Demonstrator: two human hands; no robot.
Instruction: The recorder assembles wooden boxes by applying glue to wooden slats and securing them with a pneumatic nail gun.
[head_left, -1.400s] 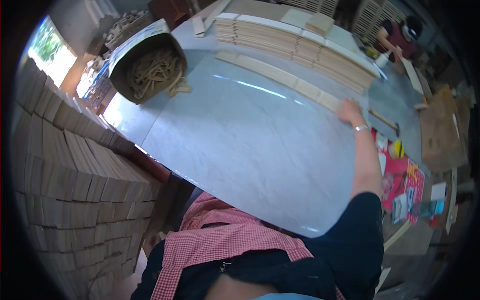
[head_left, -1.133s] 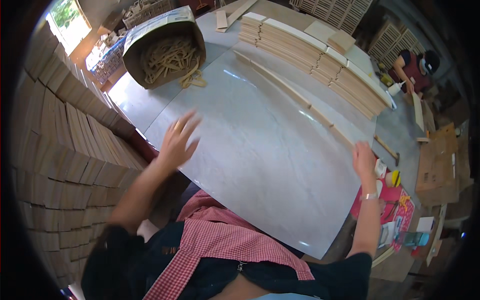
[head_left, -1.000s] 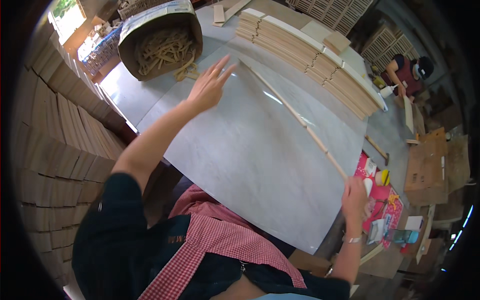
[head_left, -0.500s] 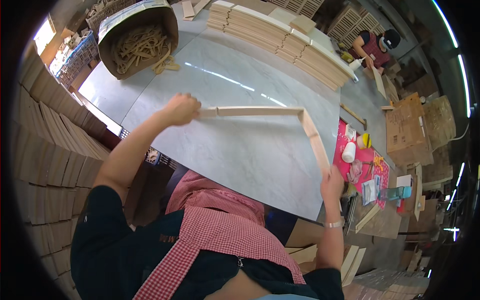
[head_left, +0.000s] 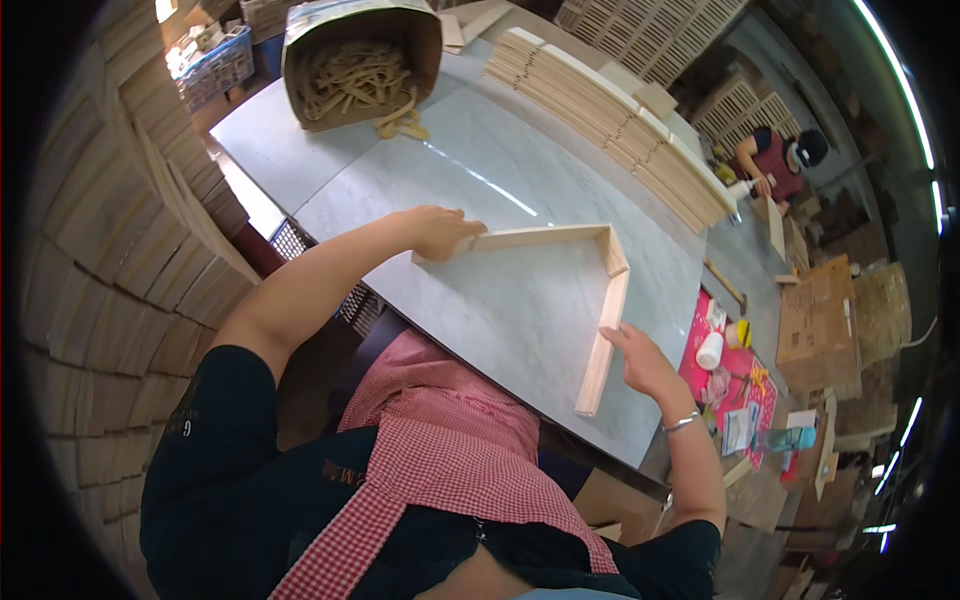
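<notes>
A jointed pale wooden strip (head_left: 545, 236), bent at its corners into an open-sided frame, stands on edge on the grey marbled tabletop (head_left: 480, 330). My left hand (head_left: 446, 232) is closed around its left part, and a short bit of wood pokes out below the wrist. At the right a short slanted section joins a longer piece running toward me. My right hand (head_left: 648, 366) rests its outstretched fingertips on that piece from the right side. Its near end lies free close to the table's front edge.
A tipped box (head_left: 430, 50) of tan bands stands at the back left. Grooved wooden strips are stacked (head_left: 610, 130) along the far side. A hammer (head_left: 726, 285), white bottle (head_left: 709, 351) and water bottle (head_left: 785, 439) lie at right. A co-worker (head_left: 775, 170) works beyond. Wood stacks (head_left: 120, 330) rise at left.
The strip has come down onto the table and bent more, its right piece swinging inward. My left hand moved right; my right hand let go of the end and touches the piece higher up.
</notes>
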